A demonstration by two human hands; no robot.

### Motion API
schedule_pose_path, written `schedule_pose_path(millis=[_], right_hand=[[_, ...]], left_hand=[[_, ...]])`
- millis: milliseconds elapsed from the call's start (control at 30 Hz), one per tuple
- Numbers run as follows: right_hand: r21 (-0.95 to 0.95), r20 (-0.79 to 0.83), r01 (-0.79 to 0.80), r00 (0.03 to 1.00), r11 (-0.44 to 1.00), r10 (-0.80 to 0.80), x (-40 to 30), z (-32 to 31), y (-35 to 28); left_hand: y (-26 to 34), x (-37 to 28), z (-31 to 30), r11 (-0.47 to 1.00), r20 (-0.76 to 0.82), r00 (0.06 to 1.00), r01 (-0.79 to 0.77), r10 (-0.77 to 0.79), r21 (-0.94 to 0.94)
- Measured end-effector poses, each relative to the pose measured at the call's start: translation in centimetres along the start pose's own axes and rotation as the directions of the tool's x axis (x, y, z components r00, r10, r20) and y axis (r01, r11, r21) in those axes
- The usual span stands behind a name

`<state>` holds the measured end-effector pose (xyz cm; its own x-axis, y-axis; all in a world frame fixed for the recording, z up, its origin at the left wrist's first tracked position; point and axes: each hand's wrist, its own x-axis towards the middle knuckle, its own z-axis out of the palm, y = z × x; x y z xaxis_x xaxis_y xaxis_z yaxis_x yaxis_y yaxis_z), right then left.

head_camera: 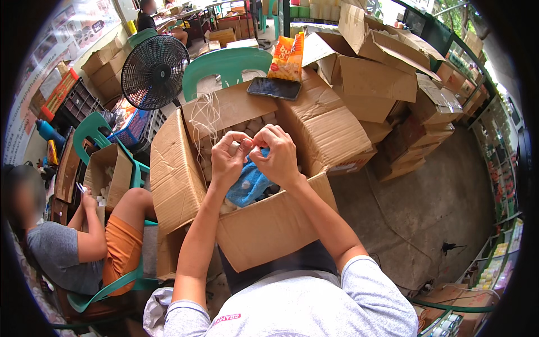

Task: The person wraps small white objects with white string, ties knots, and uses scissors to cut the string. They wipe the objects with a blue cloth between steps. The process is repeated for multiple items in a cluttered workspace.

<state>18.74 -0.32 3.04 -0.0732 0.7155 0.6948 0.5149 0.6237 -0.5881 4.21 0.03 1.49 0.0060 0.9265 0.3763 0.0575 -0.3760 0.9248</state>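
Observation:
An open cardboard box (269, 231) stands before me, with many small pale pieces, perhaps candles, inside. Above it my left hand (229, 158) has thumb and fingers pinched on a small whitish piece (234, 147). My right hand (276, 156) meets it fingertip to fingertip; what its fingers pinch is too small to tell. Beneath both hands lies a blue cloth (248, 181) with pale dots. White strings (206, 111) hang over the box's far left flap. A smartphone (274, 88) and an orange snack bag (287, 57) rest at the far edge.
Left of the box, a co-worker (67, 248) sits by a smaller carton (110, 168). A black fan (156, 72) and a green plastic chair (227, 63) stand beyond my box. Stacked cardboard boxes (374, 80) fill the back right. A cable (389, 225) crosses the floor at right.

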Motion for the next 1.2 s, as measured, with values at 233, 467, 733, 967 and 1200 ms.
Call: schedule_pose_path(millis=[233,467,733,967,1200], right_hand=[[0.119,-0.007,-0.045,0.999,0.992,0.046,-0.3,0.7,-0.4],[0.407,0.322,-0.352,0.919,0.843,0.228,-0.2,0.9,-0.4],[0.406,0.355,-0.327,0.917,0.854,0.182,2.4,0.7,0.5],[-0.141,0.645,-0.024,0.756,0.99,0.11,1.6,-0.3,9.3],[-0.146,0.976,-0.149,0.14,0.978,0.167,2.6,2.5,1.9]], left_hand=[[0.2,0.0,-0.3,0.992,-0.026,1.0,-0.005,0.002,-0.127],[-0.8,1.3,-1.9,0.744,-0.059,0.997,0.001,-0.054,-0.668],[-0.9,1.1,-1.5,0.796,0.141,0.986,0.152,-0.085,-0.586],[-1.7,2.5,-4.9,0.135,-0.094,0.996,-0.092,-0.011,-0.987],[-0.4,1.6,-2.5,0.931,-0.232,0.949,-0.269,0.213,-0.245]])
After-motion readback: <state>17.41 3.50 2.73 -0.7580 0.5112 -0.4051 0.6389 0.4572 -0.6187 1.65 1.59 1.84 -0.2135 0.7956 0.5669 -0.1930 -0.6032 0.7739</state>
